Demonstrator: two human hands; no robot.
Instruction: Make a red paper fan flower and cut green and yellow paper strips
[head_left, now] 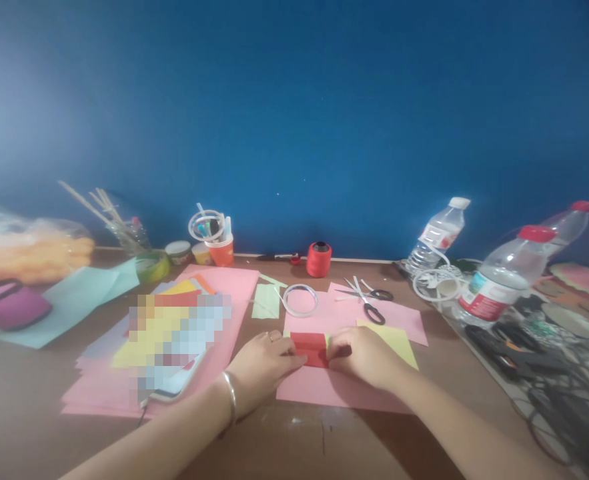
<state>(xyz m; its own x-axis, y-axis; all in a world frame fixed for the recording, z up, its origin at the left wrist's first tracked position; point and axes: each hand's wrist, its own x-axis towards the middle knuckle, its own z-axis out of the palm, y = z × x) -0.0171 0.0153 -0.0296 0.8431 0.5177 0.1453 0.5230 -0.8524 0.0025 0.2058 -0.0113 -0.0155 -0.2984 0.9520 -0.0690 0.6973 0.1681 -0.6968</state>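
A small folded piece of red paper point(310, 350) lies on a pink sheet point(319, 390) in front of me. My left hand point(264, 360) grips its left edge, fingertips pressed on the paper. At the right edge, the curled fingers of my right hand point(369, 357) pinch the same piece. Bits of yellow-green show at both sides of the red paper. A yellow sheet point(397, 343) sticks out beyond my right hand. Just behind are a roll of clear tape point(300, 301), a pale green paper point(265, 303) and black-handled scissors point(373, 310).
Stacked coloured papers point(94, 383) with a partly blurred phone-like device lie left. Along the blue wall stand a cup of pens point(220, 252) and a red spool point(319, 260). Bottles point(504, 277) and tangled cables point(549, 400) crowd the right; a plastic bag point(34, 243) sits far left.
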